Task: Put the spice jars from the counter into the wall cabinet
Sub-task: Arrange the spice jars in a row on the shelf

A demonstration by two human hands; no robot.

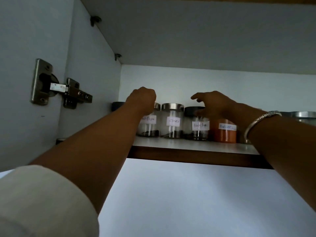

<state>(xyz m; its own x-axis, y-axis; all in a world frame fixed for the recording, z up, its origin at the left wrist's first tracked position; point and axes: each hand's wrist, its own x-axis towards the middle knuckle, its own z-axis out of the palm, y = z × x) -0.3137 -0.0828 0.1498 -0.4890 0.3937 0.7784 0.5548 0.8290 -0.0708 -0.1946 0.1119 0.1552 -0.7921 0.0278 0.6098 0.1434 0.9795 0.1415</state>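
Observation:
Several labelled glass spice jars stand in a row on the wall cabinet's shelf. My left hand curls over the steel lid of the leftmost pepper jar and grips it from above. A steel-lidded jar marked Cloves stands to its right. After that comes a dark-lidded black pepper jar, and my right hand hovers just over its lid with fingers spread, holding nothing. An orange-filled jar sits partly behind my right wrist.
A dark lid shows behind my left forearm at the shelf's left end. More steel-lidded jars stand at the far right. The door hinge is on the left cabinet wall. Another shelf board lies close above the jars.

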